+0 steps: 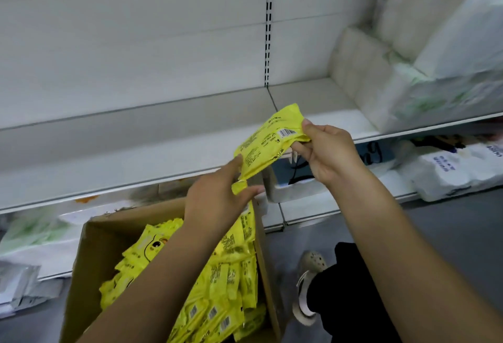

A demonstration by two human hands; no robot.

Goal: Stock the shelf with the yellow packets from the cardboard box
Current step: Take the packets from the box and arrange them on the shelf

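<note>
A yellow packet (268, 141) with a barcode is held in the air in front of the white shelf (136, 146), above the shelf's front edge. My right hand (329, 152) pinches its upper right end. My left hand (217, 198) grips its lower left end. Below my left arm the open cardboard box (92, 255) stands on the floor, holding several more yellow packets (217, 293) in a loose heap. The white shelf board is bare where the packet hovers.
Large white wrapped packs (408, 75) are stacked at the right end of the same shelf. More white packs (457, 168) lie on the lower shelf at the right and left. A black trouser leg and a pale shoe (307, 285) stand on the grey floor beside the box.
</note>
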